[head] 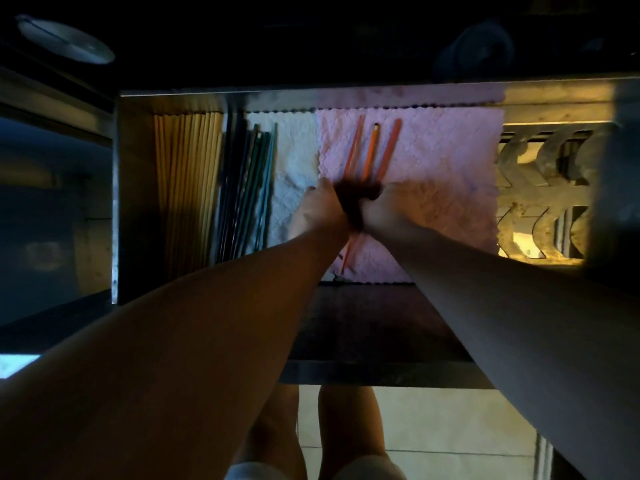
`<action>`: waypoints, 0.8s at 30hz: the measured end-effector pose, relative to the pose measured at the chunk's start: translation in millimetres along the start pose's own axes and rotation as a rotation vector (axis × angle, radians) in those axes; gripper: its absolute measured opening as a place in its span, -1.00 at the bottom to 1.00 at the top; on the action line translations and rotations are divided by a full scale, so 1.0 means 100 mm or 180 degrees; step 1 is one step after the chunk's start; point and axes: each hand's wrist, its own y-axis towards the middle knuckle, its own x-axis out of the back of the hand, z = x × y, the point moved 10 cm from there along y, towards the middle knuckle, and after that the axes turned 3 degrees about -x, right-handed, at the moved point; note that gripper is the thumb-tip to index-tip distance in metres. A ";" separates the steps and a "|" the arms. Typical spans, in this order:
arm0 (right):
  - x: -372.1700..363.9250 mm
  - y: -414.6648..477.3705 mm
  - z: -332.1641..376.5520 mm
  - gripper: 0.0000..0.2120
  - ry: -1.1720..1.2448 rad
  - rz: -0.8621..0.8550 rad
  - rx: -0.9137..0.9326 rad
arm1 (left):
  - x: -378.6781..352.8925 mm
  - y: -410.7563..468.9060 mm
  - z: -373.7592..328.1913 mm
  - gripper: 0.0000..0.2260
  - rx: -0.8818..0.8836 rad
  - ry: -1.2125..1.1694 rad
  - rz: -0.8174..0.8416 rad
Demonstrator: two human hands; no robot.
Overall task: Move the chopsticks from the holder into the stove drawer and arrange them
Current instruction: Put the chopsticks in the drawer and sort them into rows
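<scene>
A pink quilted cloth with scalloped edges (433, 161) lies flat, and a white textured cloth (294, 157) lies just left of it, their edges meeting. To the right stands a pale metal grate with curved chevron cut-outs (540, 192), lit yellow. Up at the far left, in the dark, rests a round white dish or lid (65, 39). Below, bare knees (349, 427) stand over a pale tiled floor (450, 427).

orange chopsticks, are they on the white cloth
No, the orange chopsticks fan out over the pink cloth, right of the white cloth.
</scene>
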 end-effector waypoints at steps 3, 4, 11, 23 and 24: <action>0.11 -0.10 0.07 -0.66 -0.0096 -0.0321 -0.0026 | 0.03 -0.01 0.20 -0.64 0.0153 -0.0106 -0.0026; 0.16 -0.15 0.11 -0.63 -0.0209 -0.0456 0.0010 | 0.07 -0.05 0.25 -0.64 0.0173 -0.0180 -0.0044; -0.38 -0.33 0.43 -0.85 0.0275 0.0077 0.0397 | 0.38 -0.12 0.74 -0.67 0.0292 -0.0226 -0.0227; -0.88 -0.40 0.55 -0.84 -0.0353 0.0545 0.0069 | 0.49 0.00 1.03 -0.75 0.0174 -0.0076 -0.0054; -0.89 -0.41 0.55 -0.84 -0.0346 0.0564 0.0032 | 0.50 0.01 1.04 -0.73 0.0169 -0.0082 -0.0057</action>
